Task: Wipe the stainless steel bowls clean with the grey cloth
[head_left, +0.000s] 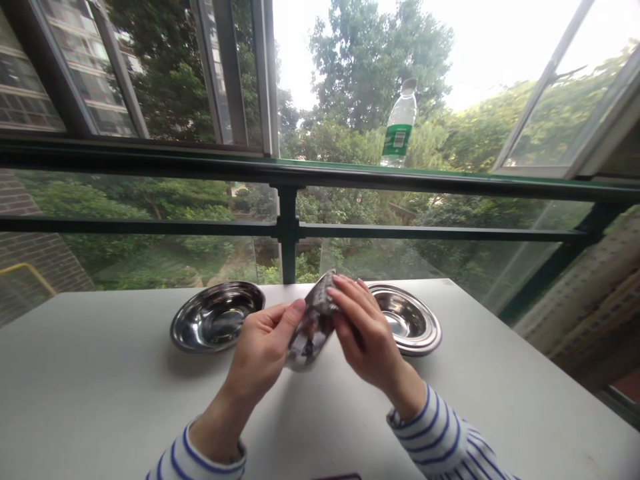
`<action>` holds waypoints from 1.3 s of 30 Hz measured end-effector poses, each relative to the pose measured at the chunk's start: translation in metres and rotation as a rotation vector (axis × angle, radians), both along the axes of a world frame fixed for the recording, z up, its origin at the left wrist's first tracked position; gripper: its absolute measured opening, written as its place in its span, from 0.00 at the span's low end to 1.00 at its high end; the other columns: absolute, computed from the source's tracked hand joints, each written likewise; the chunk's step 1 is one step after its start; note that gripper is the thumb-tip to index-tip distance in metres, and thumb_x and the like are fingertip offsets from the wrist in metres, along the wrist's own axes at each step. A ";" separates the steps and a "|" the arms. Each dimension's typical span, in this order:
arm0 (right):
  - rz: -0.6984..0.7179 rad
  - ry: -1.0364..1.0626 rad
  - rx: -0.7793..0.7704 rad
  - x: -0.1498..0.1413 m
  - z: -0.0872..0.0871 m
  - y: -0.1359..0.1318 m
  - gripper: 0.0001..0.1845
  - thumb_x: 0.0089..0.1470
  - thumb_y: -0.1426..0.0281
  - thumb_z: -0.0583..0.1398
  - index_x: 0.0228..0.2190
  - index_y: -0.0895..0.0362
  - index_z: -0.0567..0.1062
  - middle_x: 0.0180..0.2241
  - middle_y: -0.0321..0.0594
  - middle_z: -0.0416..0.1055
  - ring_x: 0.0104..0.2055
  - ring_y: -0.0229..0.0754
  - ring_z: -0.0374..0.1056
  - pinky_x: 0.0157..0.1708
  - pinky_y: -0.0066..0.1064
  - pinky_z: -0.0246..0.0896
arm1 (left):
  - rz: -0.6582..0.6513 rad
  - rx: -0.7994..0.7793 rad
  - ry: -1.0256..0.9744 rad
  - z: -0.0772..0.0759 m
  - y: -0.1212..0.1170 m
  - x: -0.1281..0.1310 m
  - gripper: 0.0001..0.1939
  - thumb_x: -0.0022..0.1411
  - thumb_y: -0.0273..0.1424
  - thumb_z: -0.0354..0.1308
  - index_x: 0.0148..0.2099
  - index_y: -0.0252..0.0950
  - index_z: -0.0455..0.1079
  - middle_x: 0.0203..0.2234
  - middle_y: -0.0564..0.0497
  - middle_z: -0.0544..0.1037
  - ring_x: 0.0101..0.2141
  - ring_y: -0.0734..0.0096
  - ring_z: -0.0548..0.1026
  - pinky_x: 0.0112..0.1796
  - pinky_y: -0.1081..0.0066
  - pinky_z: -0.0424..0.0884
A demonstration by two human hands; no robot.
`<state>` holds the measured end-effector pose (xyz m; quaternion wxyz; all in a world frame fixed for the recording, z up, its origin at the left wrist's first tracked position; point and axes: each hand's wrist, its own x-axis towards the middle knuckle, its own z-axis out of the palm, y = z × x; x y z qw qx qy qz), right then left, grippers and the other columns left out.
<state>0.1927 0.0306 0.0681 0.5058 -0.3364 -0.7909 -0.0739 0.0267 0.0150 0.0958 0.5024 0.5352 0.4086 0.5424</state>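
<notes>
My left hand (263,350) and my right hand (365,330) both grip a shiny steel bowl (313,330), held tilted on edge above the white table (100,393). The left thumb presses its near face and the right fingers curl over its upper rim. A second steel bowl (213,325) rests on the table just left of my hands. A third steel bowl (415,323) rests just right of them, partly hidden behind my right hand. Both wrists wear blue-striped white sleeves.
A dark green railing (290,230) with glass panels runs behind the table's far edge. A plastic water bottle (399,127) with a green label stands on the top rail. A dark object (337,477) peeks in at the table's near edge. Open windows and trees lie beyond.
</notes>
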 end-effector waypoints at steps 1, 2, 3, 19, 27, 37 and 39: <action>-0.034 0.091 -0.084 0.004 -0.001 0.005 0.19 0.56 0.73 0.52 0.50 0.56 0.68 0.53 0.46 0.65 0.56 0.47 0.59 0.57 0.47 0.52 | 0.005 -0.012 0.001 0.000 0.000 0.000 0.16 0.55 0.40 0.57 0.25 0.33 0.74 0.18 0.50 0.74 0.20 0.75 0.68 0.22 0.77 0.64; -0.061 0.181 -0.167 0.007 -0.002 0.009 0.18 0.58 0.72 0.51 0.49 0.56 0.68 0.51 0.46 0.67 0.54 0.46 0.62 0.55 0.45 0.56 | 0.007 -0.025 -0.007 0.000 0.000 0.000 0.16 0.54 0.40 0.57 0.24 0.32 0.73 0.17 0.51 0.74 0.18 0.76 0.67 0.20 0.77 0.63; -0.076 0.251 -0.233 0.009 -0.002 0.012 0.17 0.58 0.70 0.51 0.49 0.56 0.69 0.49 0.45 0.69 0.52 0.46 0.64 0.53 0.43 0.59 | 0.006 -0.038 -0.022 0.000 0.000 0.000 0.17 0.54 0.41 0.57 0.24 0.33 0.73 0.16 0.51 0.73 0.17 0.77 0.66 0.19 0.78 0.62; 0.035 -0.350 0.214 -0.015 0.005 -0.016 0.19 0.54 0.73 0.53 0.48 0.60 0.69 0.54 0.46 0.63 0.60 0.49 0.52 0.60 0.49 0.44 | 0.022 -0.227 -0.459 0.001 0.010 -0.001 0.09 0.50 0.34 0.63 0.26 0.32 0.71 0.16 0.56 0.73 0.16 0.80 0.67 0.20 0.79 0.65; -0.093 0.018 -0.084 0.007 0.004 0.002 0.19 0.58 0.74 0.51 0.51 0.58 0.66 0.53 0.48 0.65 0.56 0.46 0.59 0.54 0.44 0.59 | 0.082 -0.285 -0.438 -0.003 0.012 -0.004 0.11 0.50 0.35 0.62 0.23 0.34 0.67 0.10 0.59 0.67 0.09 0.80 0.60 0.09 0.79 0.53; -0.085 -0.147 0.029 0.001 0.009 -0.003 0.20 0.58 0.75 0.50 0.52 0.59 0.65 0.54 0.48 0.63 0.58 0.47 0.56 0.56 0.46 0.54 | 0.104 -0.296 -0.470 0.000 0.012 -0.003 0.10 0.49 0.33 0.62 0.23 0.33 0.67 0.11 0.58 0.68 0.10 0.80 0.61 0.09 0.79 0.55; -0.128 -0.065 -0.019 0.006 0.008 0.001 0.21 0.58 0.76 0.49 0.53 0.57 0.64 0.53 0.48 0.64 0.57 0.46 0.59 0.54 0.44 0.59 | 0.106 -0.308 -0.448 -0.001 0.012 -0.003 0.10 0.50 0.34 0.61 0.23 0.34 0.67 0.10 0.59 0.67 0.09 0.80 0.61 0.09 0.79 0.54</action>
